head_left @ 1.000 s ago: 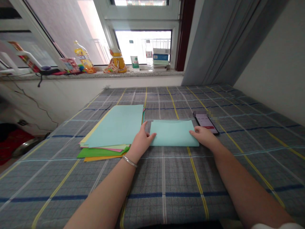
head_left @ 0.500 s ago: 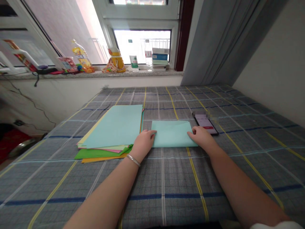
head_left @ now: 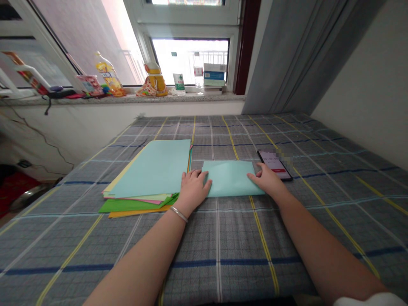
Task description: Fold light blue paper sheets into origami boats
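A light blue sheet of paper (head_left: 231, 178), folded into a low wide rectangle, lies in front of me with its surface slightly bulged. At its left edge rests my left hand (head_left: 195, 189), fingers spread, the thumb on the paper. My right hand (head_left: 267, 180) grips the right edge, thumb on top and the other fingers curled beside it, partly hidden. Left of the folded sheet is a stack of coloured paper (head_left: 156, 168), light blue on top, with green, pink, yellow and orange edges showing below.
A phone (head_left: 274, 165) with its screen lit lies just beyond my right hand. Plaid cloth (head_left: 216, 238) covers the surface. Along the windowsill (head_left: 127, 99) stand bottles, a yellow container (head_left: 155, 78) and a stack of boxes (head_left: 214, 77). A grey curtain (head_left: 293, 55) hangs at right.
My left fingers have spread from a closer pose. The right thumb has slid slightly left and its fingers have risen. The folded sheet's upper layer now lies more even with its far edge.
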Tool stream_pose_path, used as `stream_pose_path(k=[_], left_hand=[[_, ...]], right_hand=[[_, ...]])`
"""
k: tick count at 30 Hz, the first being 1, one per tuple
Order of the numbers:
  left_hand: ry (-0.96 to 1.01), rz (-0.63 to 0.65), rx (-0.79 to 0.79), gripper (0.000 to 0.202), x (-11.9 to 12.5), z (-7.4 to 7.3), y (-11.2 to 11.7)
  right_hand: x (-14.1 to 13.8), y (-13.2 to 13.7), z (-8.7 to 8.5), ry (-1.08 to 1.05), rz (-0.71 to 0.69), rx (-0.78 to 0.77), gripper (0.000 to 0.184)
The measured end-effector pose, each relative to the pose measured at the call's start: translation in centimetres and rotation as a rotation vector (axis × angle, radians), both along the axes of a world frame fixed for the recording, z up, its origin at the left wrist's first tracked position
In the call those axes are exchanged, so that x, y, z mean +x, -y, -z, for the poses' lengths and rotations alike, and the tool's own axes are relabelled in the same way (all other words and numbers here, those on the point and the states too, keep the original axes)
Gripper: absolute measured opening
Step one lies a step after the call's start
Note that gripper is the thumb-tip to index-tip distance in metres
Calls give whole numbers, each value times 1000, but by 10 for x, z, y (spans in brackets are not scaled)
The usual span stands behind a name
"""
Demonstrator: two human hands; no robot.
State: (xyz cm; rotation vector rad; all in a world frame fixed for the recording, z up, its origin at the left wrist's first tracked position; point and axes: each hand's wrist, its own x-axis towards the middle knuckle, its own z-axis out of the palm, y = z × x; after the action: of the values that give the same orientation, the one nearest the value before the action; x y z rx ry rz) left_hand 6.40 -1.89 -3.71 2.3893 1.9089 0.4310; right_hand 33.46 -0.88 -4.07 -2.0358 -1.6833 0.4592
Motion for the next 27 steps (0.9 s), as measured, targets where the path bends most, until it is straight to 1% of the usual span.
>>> stream_pose_path(k=[6,11,14,16,19,21,24,25,27], left_hand=[[8,18,-8,42,-1,0,1],[14,34,10,45,1,3,3],[82,27,23,48,4,6,0],[207,46,15,55,5,9,-3],[486,62,-14,69,5,11,-8],[656,11,-27,73,4,11,-10],[887,-83,-81,77,2,9,-12],[984,-92,-116,79,1,8,-12],[1182,-80,-203,80,0,7,-12]], right_hand=[[-1,6,-6,-54,-16,4,71],[-3,7,-9,-83,12,-28,75],[-3,3,-7,-82,20,-51,79],[-1,-1,-4,-107,21,-66,81],[2,-5,1,-207,7,-84,80],[3,-5,4,-303,0,-84,74],[0,-3,3,-503,12,-65,68],[-1,-2,2,-584,2,-58,65],[-3,1,0,-728,-55,-50,51]])
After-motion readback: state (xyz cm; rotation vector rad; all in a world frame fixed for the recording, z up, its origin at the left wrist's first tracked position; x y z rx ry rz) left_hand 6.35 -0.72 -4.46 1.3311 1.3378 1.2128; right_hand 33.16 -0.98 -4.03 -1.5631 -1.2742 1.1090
